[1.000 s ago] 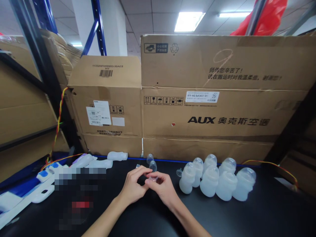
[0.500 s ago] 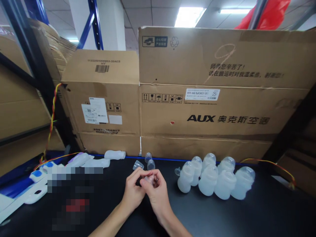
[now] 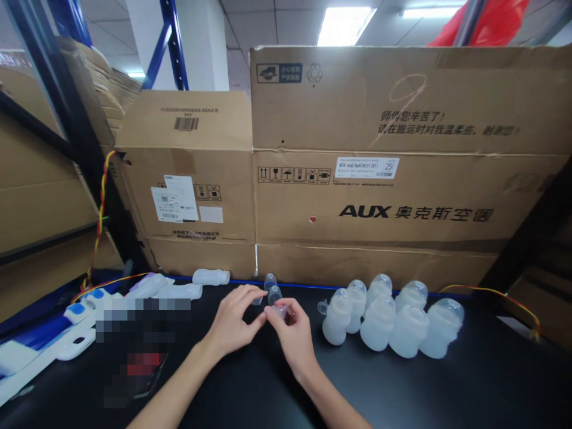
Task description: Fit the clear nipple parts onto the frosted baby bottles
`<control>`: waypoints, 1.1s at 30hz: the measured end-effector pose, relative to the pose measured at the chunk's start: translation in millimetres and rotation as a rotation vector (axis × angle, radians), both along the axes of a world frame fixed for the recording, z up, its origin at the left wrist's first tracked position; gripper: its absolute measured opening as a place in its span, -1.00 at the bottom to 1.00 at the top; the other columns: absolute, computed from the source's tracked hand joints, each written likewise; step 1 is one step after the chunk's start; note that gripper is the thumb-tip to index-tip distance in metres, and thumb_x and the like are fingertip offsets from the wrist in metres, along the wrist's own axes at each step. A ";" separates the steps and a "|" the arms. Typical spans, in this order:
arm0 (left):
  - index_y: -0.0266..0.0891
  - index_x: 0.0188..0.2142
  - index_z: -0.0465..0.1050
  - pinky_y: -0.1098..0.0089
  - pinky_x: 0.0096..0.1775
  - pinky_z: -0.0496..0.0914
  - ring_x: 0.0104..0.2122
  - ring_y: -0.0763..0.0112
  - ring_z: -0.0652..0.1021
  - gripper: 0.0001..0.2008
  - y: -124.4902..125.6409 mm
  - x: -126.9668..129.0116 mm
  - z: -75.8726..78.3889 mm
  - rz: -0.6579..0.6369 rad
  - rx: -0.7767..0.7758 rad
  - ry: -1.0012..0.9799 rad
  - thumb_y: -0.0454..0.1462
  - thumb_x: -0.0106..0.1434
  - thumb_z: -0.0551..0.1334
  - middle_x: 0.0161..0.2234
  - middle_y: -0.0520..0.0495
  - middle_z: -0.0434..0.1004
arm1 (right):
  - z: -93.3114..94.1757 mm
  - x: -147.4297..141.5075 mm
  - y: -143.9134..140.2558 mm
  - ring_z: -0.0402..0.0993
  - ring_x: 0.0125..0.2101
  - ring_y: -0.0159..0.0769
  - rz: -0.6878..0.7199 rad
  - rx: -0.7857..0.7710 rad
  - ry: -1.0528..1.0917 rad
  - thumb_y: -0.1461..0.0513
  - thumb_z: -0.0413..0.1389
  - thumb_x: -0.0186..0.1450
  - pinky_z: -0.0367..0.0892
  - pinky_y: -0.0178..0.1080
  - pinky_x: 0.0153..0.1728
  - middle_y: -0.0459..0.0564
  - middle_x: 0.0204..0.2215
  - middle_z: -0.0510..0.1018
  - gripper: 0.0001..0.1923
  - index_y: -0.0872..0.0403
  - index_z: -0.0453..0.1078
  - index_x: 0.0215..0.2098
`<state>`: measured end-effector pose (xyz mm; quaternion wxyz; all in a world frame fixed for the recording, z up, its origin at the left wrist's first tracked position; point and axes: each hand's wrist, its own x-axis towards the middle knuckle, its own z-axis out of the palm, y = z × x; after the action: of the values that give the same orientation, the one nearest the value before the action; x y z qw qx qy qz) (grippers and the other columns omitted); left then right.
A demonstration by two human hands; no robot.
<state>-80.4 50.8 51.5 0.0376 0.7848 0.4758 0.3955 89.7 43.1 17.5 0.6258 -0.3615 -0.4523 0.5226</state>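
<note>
Both hands meet mid-worktop [image 3: 277, 393]: right hand [image 3: 292, 333] pinched on a small clear cap [image 3: 280, 310], left hand [image 3: 235, 322] w/ fingers loosely spread, touching it. Cap's tiny & slick, so it could pop out and knock the loose caps [image 3: 271, 288] just beyond, or roll right toward the bottles [image 3: 388, 322].

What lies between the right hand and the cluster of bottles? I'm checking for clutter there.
Only bare black table in the head view between the right hand and the bottles.

Seven capped bottles [image 3: 379, 322], two cardboard boxes [image 3: 393, 161].
</note>
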 end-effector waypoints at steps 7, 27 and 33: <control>-0.29 0.06 0.52 -0.24 0.21 0.23 0.18 -0.32 0.43 -0.44 17.5 -90.1 16.3 0.564 -0.084 0.214 -0.38 0.00 0.28 0.07 -0.38 0.56 | -3.6 4.7 8.4 0.49 -0.35 -0.35 0.041 -0.047 0.068 -0.06 0.49 0.02 0.41 -0.29 -0.24 -0.07 -0.36 0.60 -0.47 0.08 0.44 -0.29; -0.16 -0.13 0.59 0.32 -0.09 0.56 -0.18 0.27 0.67 -0.70 0.8 -5.9 2.0 0.055 -0.122 -0.211 -0.05 0.24 0.32 -0.18 -0.06 0.67 | -10.0 7.8 15.4 0.48 -0.37 -0.34 0.062 -0.018 0.041 -0.05 0.49 0.02 0.42 -0.28 -0.27 -0.06 -0.38 0.62 -0.46 0.10 0.53 -0.20; -0.10 -0.15 0.64 0.37 -0.15 0.51 -0.21 0.30 0.66 -0.77 -10.6 3.6 1.8 -0.044 -0.184 -0.182 -0.17 0.19 0.39 -0.18 -0.04 0.65 | -6.6 12.5 14.6 0.52 -0.34 -0.29 0.205 0.022 0.014 0.00 0.50 0.01 0.43 -0.26 -0.26 -0.03 -0.32 0.65 -0.48 0.09 0.54 -0.18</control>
<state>-76.8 40.1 53.3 0.1612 0.7492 0.4873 0.4187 102.2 57.6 10.9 0.5759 -0.3029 -0.4882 0.5815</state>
